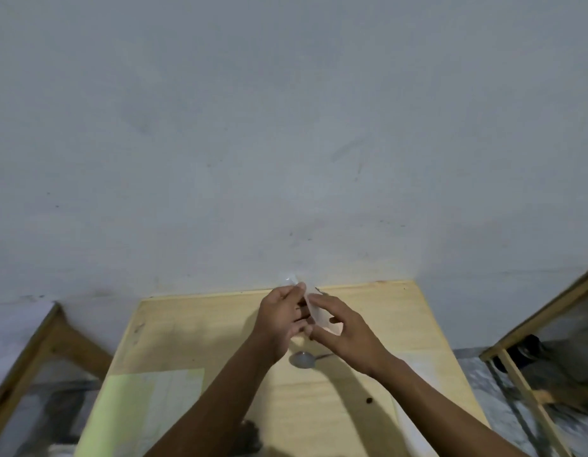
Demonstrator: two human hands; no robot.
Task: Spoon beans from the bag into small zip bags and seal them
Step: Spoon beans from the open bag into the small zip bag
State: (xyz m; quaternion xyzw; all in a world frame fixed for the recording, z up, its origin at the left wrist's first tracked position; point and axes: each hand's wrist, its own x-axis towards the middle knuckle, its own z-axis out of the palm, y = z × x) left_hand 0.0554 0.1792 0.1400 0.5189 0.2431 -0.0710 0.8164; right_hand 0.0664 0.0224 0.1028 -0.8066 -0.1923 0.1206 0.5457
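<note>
Plastic, thin and clear, is what I see at the centre: a small zip bag (pixel 314 313) held up in the air between both hands, above the far half of the table. It looks like a narrow, soft, crinkled strip, its top corner poking up past the fingers; blur keeps me from telling whether it holds anything. My left hand (pixel 281 319) pinches its upper edge with the fingertips curled in. My right hand (pixel 343 331) is loosely spread, thumb and forefinger closing on the bag's lower part, though I cannot tell how firmly. Just below the hands a metal spoon (pixel 304 359) lies flat on the wood, its rounded bowl dull grey, its slim handle pointing right. One dark bean (pixel 369 400) sits alone on the board nearer to me. The table (pixel 193 328) is pale, smooth wood with a straight far edge against a matte grey wall (pixel 286 127). A pale green sheet (pixel 121 413) lies flat at the near left, and wooden frames (pixel 533 328) stand off to either side.
</note>
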